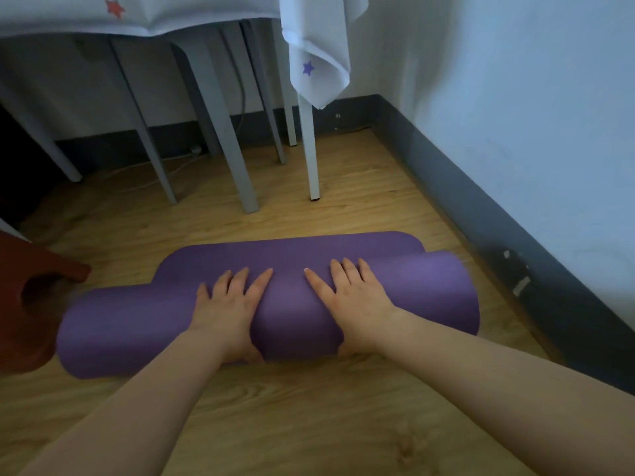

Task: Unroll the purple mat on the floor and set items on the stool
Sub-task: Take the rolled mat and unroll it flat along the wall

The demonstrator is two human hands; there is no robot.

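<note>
The purple mat (pixel 295 314) lies across the wooden floor, mostly rolled into a thick cylinder, with a short flat flap (pixel 292 250) spread out on its far side. My left hand (pixel 230 304) presses flat on top of the roll, left of its middle, fingers straight and spread. My right hand (pixel 354 297) lies flat on the roll just right of the middle, fingers straight. A reddish-brown stool (pixel 31 304) stands at the left edge, close to the roll's left end.
White and grey table legs (pixel 311 149) stand just beyond the mat, under a white cloth (pixel 316 53) with star prints. A white wall with a dark grey skirting board (pixel 481 218) runs along the right. A cable (pixel 151 173) lies on the floor behind the legs.
</note>
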